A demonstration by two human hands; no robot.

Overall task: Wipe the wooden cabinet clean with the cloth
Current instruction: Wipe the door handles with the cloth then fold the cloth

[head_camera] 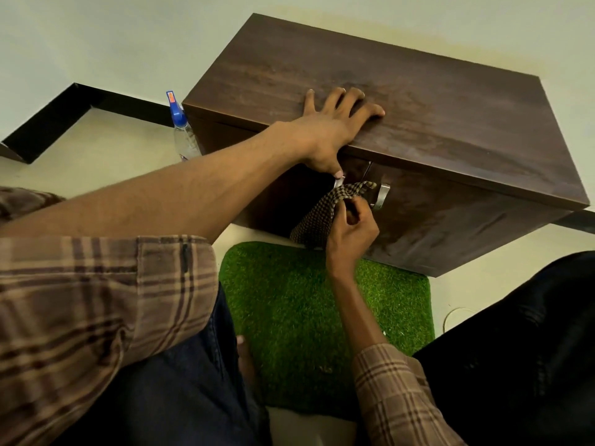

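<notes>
Head view: left hand [335,123] lies flat-fingered, bracing the dark wooden cabinet [418,101], while the right hand's [352,233] grip pinches the brown checked cloth [317,217] at the metal handles [380,196] — front-wiping step, I judge — next needs firm strokes across the doors.

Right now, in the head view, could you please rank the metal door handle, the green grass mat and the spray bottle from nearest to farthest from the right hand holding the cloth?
From the right hand, which grips the cloth:
1. Metal door handle, just beyond its fingertips on the cabinet front.
2. Green grass mat, on the floor below the wrist.
3. Spray bottle, far off at the cabinet's left end.
</notes>
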